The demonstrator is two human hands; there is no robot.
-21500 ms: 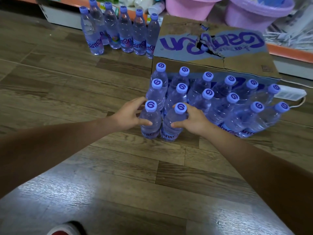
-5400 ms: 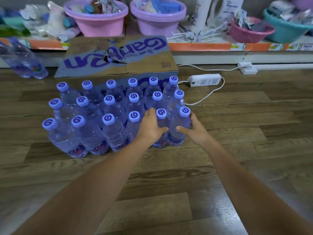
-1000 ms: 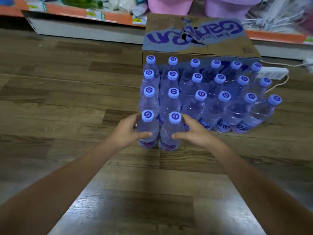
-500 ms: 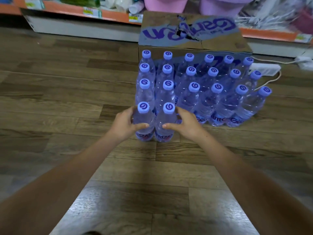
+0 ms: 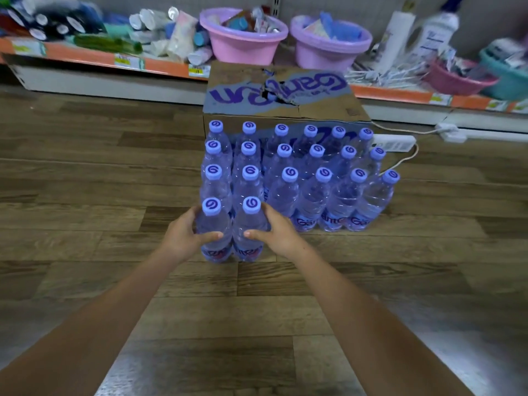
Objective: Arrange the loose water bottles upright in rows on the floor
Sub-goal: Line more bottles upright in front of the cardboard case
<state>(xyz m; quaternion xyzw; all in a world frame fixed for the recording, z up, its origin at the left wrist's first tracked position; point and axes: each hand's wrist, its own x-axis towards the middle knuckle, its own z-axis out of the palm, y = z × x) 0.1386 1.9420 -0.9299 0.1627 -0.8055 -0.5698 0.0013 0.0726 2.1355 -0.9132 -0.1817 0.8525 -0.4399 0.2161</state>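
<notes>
- On the brown wood-plank floor, right in front of the torn cardboard carton with purple lettering, stands a tight block of clear plastic water bottles with lilac caps, every one upright.
- Count the caps: three full rows of six run from left to right, the far row pressed against the carton's front face.
- A fourth, nearest row is just being opened at the left end, and it has only two bottles so far.
- The left hand wraps the left front bottle, fingers curled round its far side and thumb across the near side.
- The right hand does the same on the right front bottle, thumb pointing in towards the other thumb.
- Both front bottles stand on the floor, touching each other and tucked close against the row behind.
- My read: the hands are squaring this pair up with the columns behind, a nudge rather than a lift.
- As for progress, most of the job looks done: twenty bottles in place and no loose ones lying anywhere in view.
- What is left, judging by the pattern, is four more places to the right in the near row, if more bottles exist out of shot.
- Far behind, a pink plastic basin and a lilac plastic basin sit on the low shelf; a white power strip lies right of the block.
</notes>
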